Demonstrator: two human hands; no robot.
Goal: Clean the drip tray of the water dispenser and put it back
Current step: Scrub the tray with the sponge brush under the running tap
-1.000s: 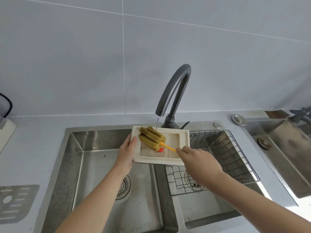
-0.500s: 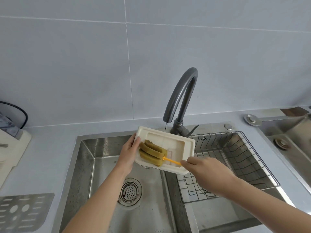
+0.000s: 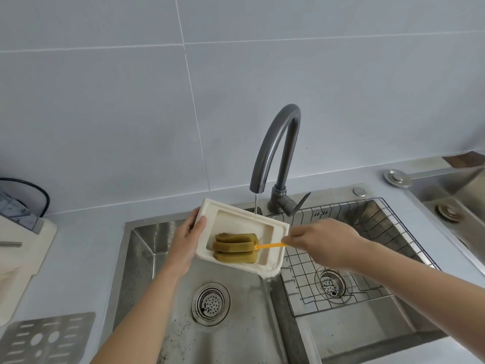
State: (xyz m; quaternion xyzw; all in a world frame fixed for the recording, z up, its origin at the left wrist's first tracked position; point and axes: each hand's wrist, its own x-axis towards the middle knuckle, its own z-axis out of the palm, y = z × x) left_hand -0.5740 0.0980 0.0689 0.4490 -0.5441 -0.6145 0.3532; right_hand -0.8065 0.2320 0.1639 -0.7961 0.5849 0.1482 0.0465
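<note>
The cream drip tray (image 3: pixel 236 218) is held tilted over the left sink basin, its right corner lowest, with water running off that corner. My left hand (image 3: pixel 187 240) grips its left edge. My right hand (image 3: pixel 322 241) holds the orange handle of a sponge brush (image 3: pixel 235 248), whose olive-green sponge head lies inside the tray's recess. A thin stream of water from the grey faucet (image 3: pixel 275 151) falls onto the tray's far rim.
The steel double sink has a drain (image 3: pixel 211 303) in the left basin and a wire rack (image 3: pixel 349 248) in the right. A perforated metal grille (image 3: pixel 39 340) lies on the counter at bottom left. A white appliance (image 3: pixel 18 256) stands at the left edge.
The tray has tilted further down to the right and water now spills off its corner. The sponge head has slid toward the tray's near-left part. The view has shifted left.
</note>
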